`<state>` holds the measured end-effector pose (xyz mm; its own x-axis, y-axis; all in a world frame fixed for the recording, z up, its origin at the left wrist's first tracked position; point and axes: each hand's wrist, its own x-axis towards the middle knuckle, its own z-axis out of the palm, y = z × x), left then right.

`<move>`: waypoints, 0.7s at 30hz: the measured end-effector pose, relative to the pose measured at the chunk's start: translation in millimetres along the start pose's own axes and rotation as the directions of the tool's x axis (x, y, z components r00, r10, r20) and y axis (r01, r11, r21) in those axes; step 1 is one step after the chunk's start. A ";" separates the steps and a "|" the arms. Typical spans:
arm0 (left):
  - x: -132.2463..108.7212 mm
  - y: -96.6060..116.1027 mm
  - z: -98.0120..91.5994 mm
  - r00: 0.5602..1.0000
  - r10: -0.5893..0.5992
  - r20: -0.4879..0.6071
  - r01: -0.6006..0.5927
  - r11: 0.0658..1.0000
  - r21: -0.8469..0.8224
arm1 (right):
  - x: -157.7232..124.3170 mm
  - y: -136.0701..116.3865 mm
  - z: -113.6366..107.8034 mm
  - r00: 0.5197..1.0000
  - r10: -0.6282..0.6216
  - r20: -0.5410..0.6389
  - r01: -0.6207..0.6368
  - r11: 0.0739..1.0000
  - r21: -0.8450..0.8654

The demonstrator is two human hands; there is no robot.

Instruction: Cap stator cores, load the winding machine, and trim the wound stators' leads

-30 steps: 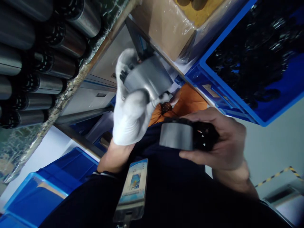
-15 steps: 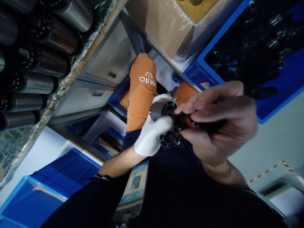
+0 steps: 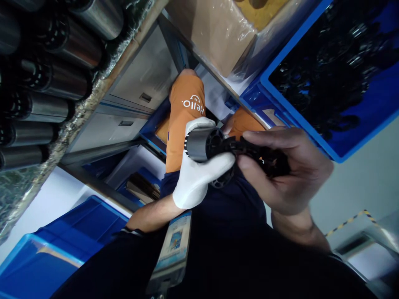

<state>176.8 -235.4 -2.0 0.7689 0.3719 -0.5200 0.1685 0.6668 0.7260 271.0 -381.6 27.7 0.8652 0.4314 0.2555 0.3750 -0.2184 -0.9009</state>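
My left hand (image 3: pixel 195 178), in a white glove, is wrapped round a dark grey metal cylinder (image 3: pixel 197 145) with a black toothed rim. The thumb lies across its front, and a black ring-shaped part (image 3: pixel 223 178) shows just below the thumb. My bare right hand (image 3: pixel 289 166) is closed round several black plastic rings (image 3: pixel 274 160). Its thumb and fingertips hold one black ring at the cylinder's open end; whether the ring is seated cannot be made out. Shadow hides most of what lies in the right palm.
Similar metal cylinders (image 3: pixel 46 110) with black ends lie in rows at upper left. A blue bin (image 3: pixel 341 155) of black plastic parts stands at upper right. A plastic-lined carton (image 3: pixel 215 37) is at the top; another blue bin (image 3: pixel 77 224) is at lower left.
The gloved left hand has shifted slightly left and turned the cylinder so its side shows more. My right hand has tilted and lowered its fingers, with a black ring now against the cylinder's end.
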 end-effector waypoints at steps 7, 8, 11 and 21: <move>6.3 8.7 10.7 0.992 -0.114 0.060 0.121 0.985 -0.126 | 8.9 6.7 -3.2 0.996 -0.085 -0.029 0.082 0.991 -0.108; 5.3 8.7 11.4 0.995 -0.080 0.061 0.086 0.990 -0.109 | 10.1 6.0 -2.3 0.996 -0.088 -0.029 0.085 0.990 -0.110; 2.0 7.0 12.0 0.994 0.054 0.099 -0.050 0.998 -0.044 | 11.0 1.2 0.8 0.991 -0.125 -0.046 0.121 0.988 -0.095; 7.3 2.1 3.8 0.967 0.195 0.161 -0.214 0.971 0.107 | 13.5 -1.2 5.0 0.982 -0.175 -0.064 0.169 0.981 -0.101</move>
<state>185.1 -233.7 -2.6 0.8763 0.3857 -0.2888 0.0653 0.4987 0.8643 280.6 -371.1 30.4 0.8056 0.4059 0.4316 0.5470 -0.2296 -0.8050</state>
